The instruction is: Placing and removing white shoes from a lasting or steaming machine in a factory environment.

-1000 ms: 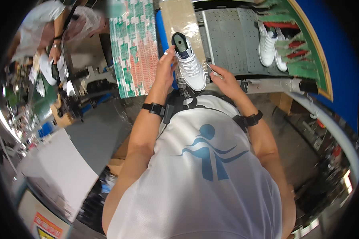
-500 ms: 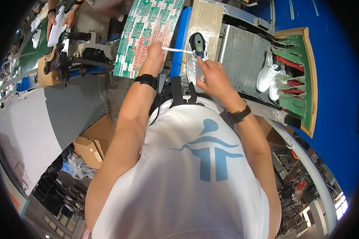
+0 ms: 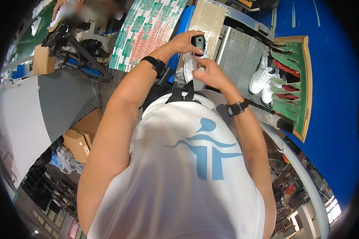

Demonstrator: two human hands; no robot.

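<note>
A white sneaker (image 3: 189, 68) lies on the tan taped board in front of me, its toe toward my body and its dark green insole (image 3: 199, 40) showing in the opening. My left hand (image 3: 186, 43) wraps the left side of the opening, fingers at the heel end and thumb near the tongue. Over the laces, my right hand (image 3: 211, 72) is curled, its index fingertip close to the left thumb. What its fingers pinch is too small and blurred to make out. Both hands partly cover the laces.
A grey perforated conveyor (image 3: 243, 55) runs on the right. White sneakers (image 3: 261, 79) stand there before a green strip curtain (image 3: 285, 85) in a wooden frame. A green-and-white patterned board (image 3: 147, 34) lies left of the tan board (image 3: 211, 18). Another person's hand (image 3: 60, 7) holds a shoe, upper left.
My left hand, which held a white lace stretched out to the left, has moved right onto the sneaker's opening. The stretched lace no longer shows. My right hand stays at the laces, more curled.
</note>
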